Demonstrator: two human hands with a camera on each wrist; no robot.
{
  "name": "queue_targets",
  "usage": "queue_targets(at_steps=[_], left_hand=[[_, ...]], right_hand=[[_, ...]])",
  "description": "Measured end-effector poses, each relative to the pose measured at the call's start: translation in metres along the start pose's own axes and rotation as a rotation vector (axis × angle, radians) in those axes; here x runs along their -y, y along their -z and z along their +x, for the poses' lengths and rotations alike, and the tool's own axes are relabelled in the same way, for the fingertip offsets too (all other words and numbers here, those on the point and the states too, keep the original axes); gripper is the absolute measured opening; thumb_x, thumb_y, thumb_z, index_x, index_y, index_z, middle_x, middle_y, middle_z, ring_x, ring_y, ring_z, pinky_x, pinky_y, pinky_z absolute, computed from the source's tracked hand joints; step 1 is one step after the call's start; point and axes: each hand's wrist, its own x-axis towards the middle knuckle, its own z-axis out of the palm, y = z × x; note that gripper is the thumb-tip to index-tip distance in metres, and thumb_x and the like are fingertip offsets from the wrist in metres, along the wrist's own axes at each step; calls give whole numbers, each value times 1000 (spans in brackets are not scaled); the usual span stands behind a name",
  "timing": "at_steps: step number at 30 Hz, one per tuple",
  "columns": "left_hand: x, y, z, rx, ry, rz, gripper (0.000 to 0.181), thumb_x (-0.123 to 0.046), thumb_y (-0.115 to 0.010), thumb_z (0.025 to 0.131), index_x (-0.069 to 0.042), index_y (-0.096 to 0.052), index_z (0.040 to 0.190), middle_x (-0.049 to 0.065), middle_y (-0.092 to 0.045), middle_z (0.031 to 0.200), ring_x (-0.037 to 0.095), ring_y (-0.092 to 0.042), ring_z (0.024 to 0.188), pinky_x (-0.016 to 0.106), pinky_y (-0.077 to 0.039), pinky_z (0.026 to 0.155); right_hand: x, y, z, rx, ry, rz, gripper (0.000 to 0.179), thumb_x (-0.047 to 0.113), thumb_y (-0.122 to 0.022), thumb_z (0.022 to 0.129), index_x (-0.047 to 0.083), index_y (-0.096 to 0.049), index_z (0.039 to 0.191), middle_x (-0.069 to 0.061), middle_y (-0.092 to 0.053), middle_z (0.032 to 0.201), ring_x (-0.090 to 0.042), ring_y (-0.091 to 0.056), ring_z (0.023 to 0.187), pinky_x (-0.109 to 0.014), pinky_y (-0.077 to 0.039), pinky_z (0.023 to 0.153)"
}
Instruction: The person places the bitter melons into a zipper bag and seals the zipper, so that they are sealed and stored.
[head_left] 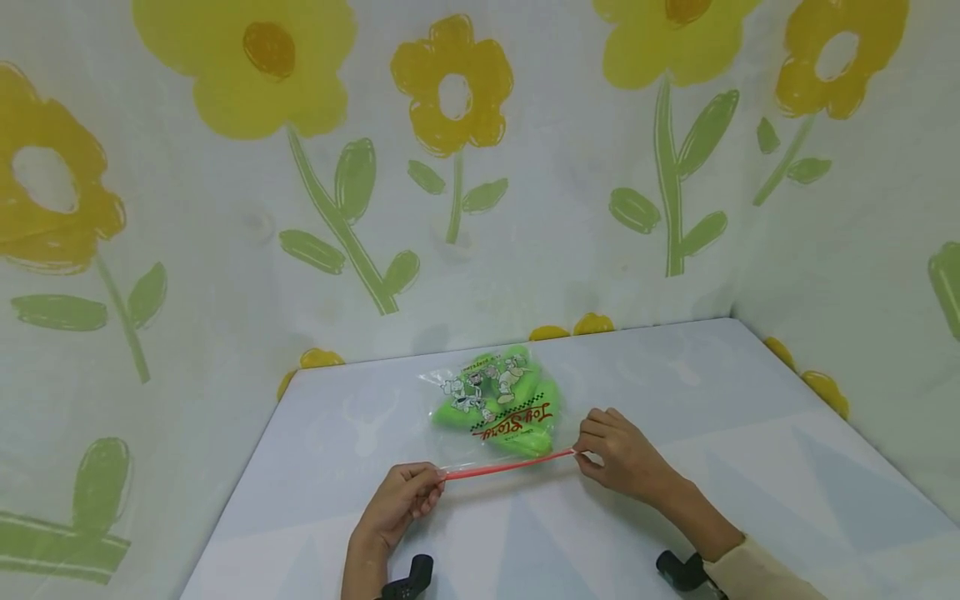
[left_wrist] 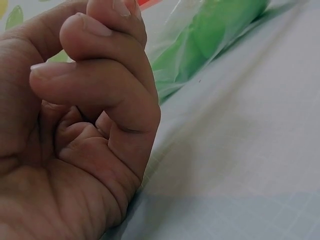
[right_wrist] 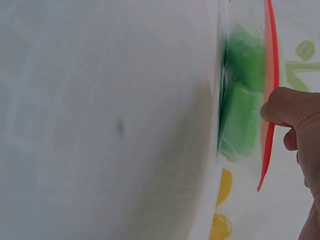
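A clear zip bag (head_left: 517, 410) lies toward the back of the table, its cartoon print and "Toy Story" lettering upside down in the head view. Bright green rounded things (head_left: 536, 442) fill it; their kind is blurred by the plastic. Along its near edge runs a red zip strip (head_left: 504, 469), held roughly level. My left hand (head_left: 397, 502) pinches the strip's left end, its other fingers curled in the left wrist view. At the other end, my right hand (head_left: 624, 457) pinches the strip between thumb and forefinger. The right wrist view shows the strip (right_wrist: 275, 55) passing through that pinch.
The pale table (head_left: 360, 433) has a faint geometric pattern. Behind it and at the sides hangs a white cloth with yellow flowers (head_left: 452, 92). Dark wrist-camera mounts (head_left: 411, 577) show near both wrists at the bottom of the head view.
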Motion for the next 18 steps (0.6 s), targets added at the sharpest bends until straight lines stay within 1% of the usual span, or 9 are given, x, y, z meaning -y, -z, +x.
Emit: queue_targets(at_steps=[3, 7, 10, 11, 13, 14, 15, 16, 18], left_hand=[[0, 1, 1, -9, 3, 4, 19, -15, -67, 92, 0, -68, 81, 0, -59, 66, 7, -47, 52, 15, -36, 43], [1, 1, 0, -11, 1, 10, 20, -15, -67, 93, 1, -68, 82, -1, -58, 65, 7, -46, 52, 15, -35, 43], [1, 1, 0, -4, -6, 14, 21, -16, -67, 94, 2, -67, 82, 0, -57, 64, 7, -45, 52, 16, -34, 43], [0, 1, 0, -2, -7, 12, 21, -15, -67, 94, 2, -67, 82, 0, -57, 64, 7, -45, 52, 15, -33, 42], [0, 1, -1, 1, -11, 11, 22, -15, -67, 94, 2, -67, 82, 0, -57, 64, 7, -45, 51, 15, -33, 42], [-1, 0, -1, 1, -14, 10, 21, -15, -67, 94, 2, -67, 81, 0, -57, 64, 6, -45, 51, 15, -33, 42], [-1, 1, -2, 2, -15, 7, 21, -15, -67, 93, 2, -67, 81, 0, -57, 64, 6, -45, 51, 15, -34, 42], [-1, 1, -2, 1, -16, 4, 20, -14, -67, 93, 2, -67, 81, 0, -57, 64, 6, -45, 51, 15, -34, 42], [-2, 1, -2, 0, -17, -2, 19, -13, -67, 92, 1, -66, 80, 0, -58, 64, 6, -46, 51, 15, -35, 43]], right_hand=[[-2, 1, -2, 0, -1, 6, 25, 0, -86, 63, 15, -69, 75, 8, -56, 75, -10, -45, 76, -25, -32, 64], [-4, 4, -6, -2, 1, 29, 23, 1, -84, 66, 15, -70, 78, 7, -57, 76, -11, -46, 77, -26, -34, 63], [-5, 5, -8, 4, -5, 34, 8, 9, -76, 80, 15, -71, 79, 8, -57, 77, -10, -46, 78, -25, -34, 64], [-6, 5, -9, 5, -7, 31, 7, 11, -73, 84, 15, -72, 79, 8, -56, 77, -10, -46, 78, -25, -34, 64], [-6, 6, -9, 10, -11, 27, 8, 14, -70, 87, 16, -72, 79, 8, -56, 77, -10, -46, 78, -25, -33, 64], [-6, 6, -9, 12, -15, 23, 9, 14, -70, 87, 16, -72, 79, 8, -56, 77, -9, -46, 78, -25, -33, 64], [-7, 7, -9, 12, -17, 19, 7, 12, -73, 84, 16, -71, 78, 9, -56, 76, -9, -46, 77, -25, -33, 64], [-7, 7, -10, 13, -23, 16, 8, 9, -76, 80, 16, -71, 78, 9, -56, 76, -9, -46, 77, -25, -33, 64], [-7, 8, -10, 15, -31, 4, 16, 5, -81, 71, 16, -70, 76, 8, -56, 75, -9, -46, 77, -25, -33, 64]])
